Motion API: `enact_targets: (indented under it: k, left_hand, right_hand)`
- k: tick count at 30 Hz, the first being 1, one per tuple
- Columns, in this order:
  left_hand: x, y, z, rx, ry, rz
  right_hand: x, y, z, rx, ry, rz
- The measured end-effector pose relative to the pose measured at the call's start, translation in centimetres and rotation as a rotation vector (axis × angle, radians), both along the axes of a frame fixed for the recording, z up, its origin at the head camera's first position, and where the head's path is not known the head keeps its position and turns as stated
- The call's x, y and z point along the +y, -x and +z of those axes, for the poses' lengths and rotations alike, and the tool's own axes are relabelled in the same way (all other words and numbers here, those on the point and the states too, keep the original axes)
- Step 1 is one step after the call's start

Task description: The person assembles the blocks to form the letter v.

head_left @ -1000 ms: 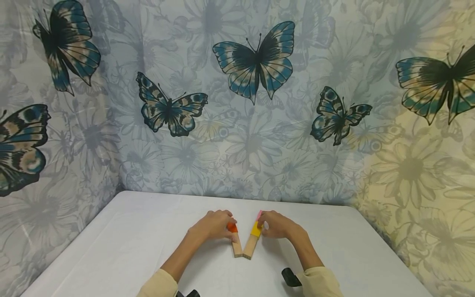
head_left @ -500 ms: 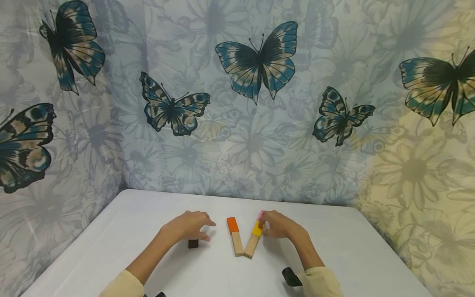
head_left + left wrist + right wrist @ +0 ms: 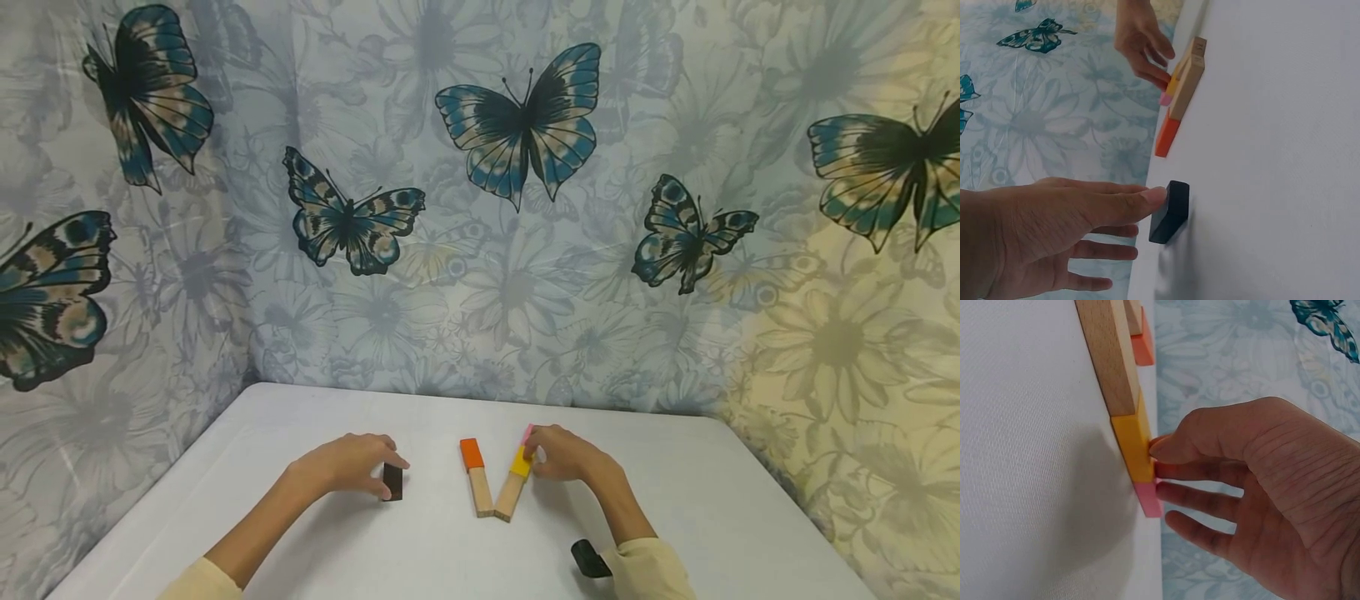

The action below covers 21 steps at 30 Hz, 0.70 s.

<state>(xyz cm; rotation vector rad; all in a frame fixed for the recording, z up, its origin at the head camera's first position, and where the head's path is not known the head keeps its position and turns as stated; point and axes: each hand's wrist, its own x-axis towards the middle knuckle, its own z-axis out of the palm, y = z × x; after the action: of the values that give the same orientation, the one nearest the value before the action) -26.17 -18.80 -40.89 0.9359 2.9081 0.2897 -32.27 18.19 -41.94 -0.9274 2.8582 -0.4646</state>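
Observation:
My left hand (image 3: 378,477) pinches a small black block (image 3: 393,482) that stands on edge on the white table (image 3: 675,500). In the left wrist view the thumb (image 3: 1147,197) lies against the black block (image 3: 1170,211). To its right two wooden blocks (image 3: 481,502) (image 3: 508,497) form a V. An orange block (image 3: 471,453) tops the left arm, a yellow block (image 3: 519,461) and a pink block (image 3: 527,432) the right. My right hand (image 3: 542,454) touches the yellow and pink ones. Its straight fingertips (image 3: 1163,467) rest on the side of the yellow block (image 3: 1129,440) and pink block (image 3: 1148,499).
A butterfly-print cloth (image 3: 517,250) hangs behind and along both sides of the table. A black wrist-camera mount (image 3: 588,559) shows at my right sleeve. The table's left edge runs diagonally near my left forearm.
My left hand left the orange block, moved left to the black block and tipped it from lying flat to standing on edge. The right hand has stayed on the yellow and pink blocks.

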Motion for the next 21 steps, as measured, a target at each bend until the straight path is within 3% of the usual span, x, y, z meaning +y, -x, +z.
enact_targets:
  k: [6, 13, 21]
  left_hand:
    - [0.1, 0.2, -0.6, -0.035, -0.013, -0.009]
    - [-0.1, 0.8, -1.4, -0.028, -0.019, -0.033]
    - [0.1, 0.8, -1.3, -0.021, -0.014, -0.05]
  right_hand:
    - [0.1, 0.1, -0.1, 0.013, -0.003, 0.011]
    - [0.1, 0.1, -0.2, 0.009, 0.001, 0.011]
    - [0.1, 0.2, -0.2, 0.012, -0.006, 0.017]
